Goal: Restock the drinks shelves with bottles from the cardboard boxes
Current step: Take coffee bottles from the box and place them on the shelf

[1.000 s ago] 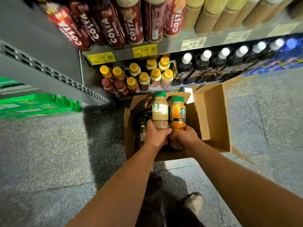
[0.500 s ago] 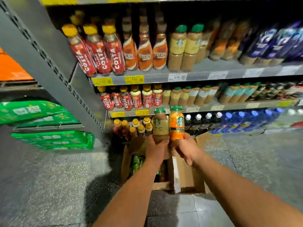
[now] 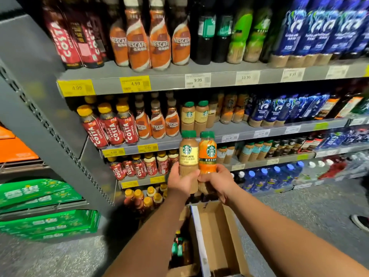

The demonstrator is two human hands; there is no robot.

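My left hand [image 3: 180, 181] grips a beige Starbucks latte bottle [image 3: 188, 151] with a green cap. Right beside it my right hand [image 3: 218, 181] grips an orange Starbucks bottle [image 3: 207, 151], also green-capped. Both bottles stand upright, touching, in front of the grey drinks shelves [image 3: 179, 80]. Two matching beige Starbucks bottles [image 3: 194, 114] stand on the shelf just above them. The open cardboard box [image 3: 217, 236] sits on the floor under my arms, with several bottles [image 3: 179, 249] still in its left part.
The shelves hold rows of red Costa bottles [image 3: 110, 126], orange Nescafe bottles [image 3: 157, 124] and blue bottles [image 3: 279, 110]. Green crates [image 3: 46, 222] are stacked at the left. A person's shoe [image 3: 360, 221] shows at the right edge, on the speckled floor.
Both hands have lifted the two bottles out of the box and up to the middle shelves. My view has risen from the box to the shelving.
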